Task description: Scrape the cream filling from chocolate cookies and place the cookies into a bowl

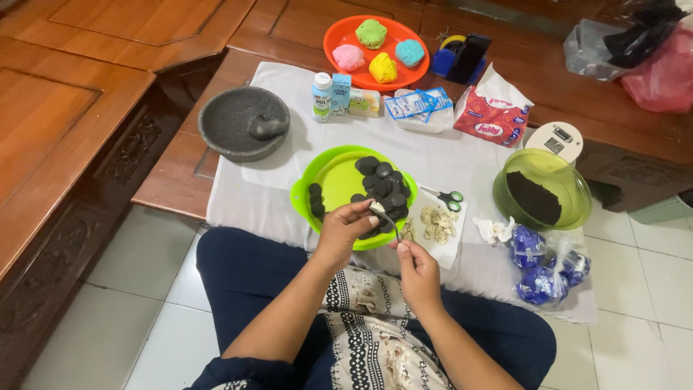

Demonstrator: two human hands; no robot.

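Note:
My left hand (345, 227) pinches a dark round cookie half with white cream over the near rim of a lime green plate (333, 182). My right hand (417, 267) grips the handle of a thin metal utensil (388, 219) whose tip touches the cream. Several black cookie halves (381, 184) are piled on the plate's right side, with a few more along its left rim. Just right of the plate, scraped cream lumps (435, 224) lie on a white paper.
A green bowl (543, 189) of dark crumbs stands right, with blue wrappers (541, 267) in front. Scissors (446, 196), a stone mortar (244, 123), an orange plate (375, 50) of coloured dough, a small bottle (322, 96), cartons, sachets, a tissue pack (493, 115) and a scale (554, 139) stand behind.

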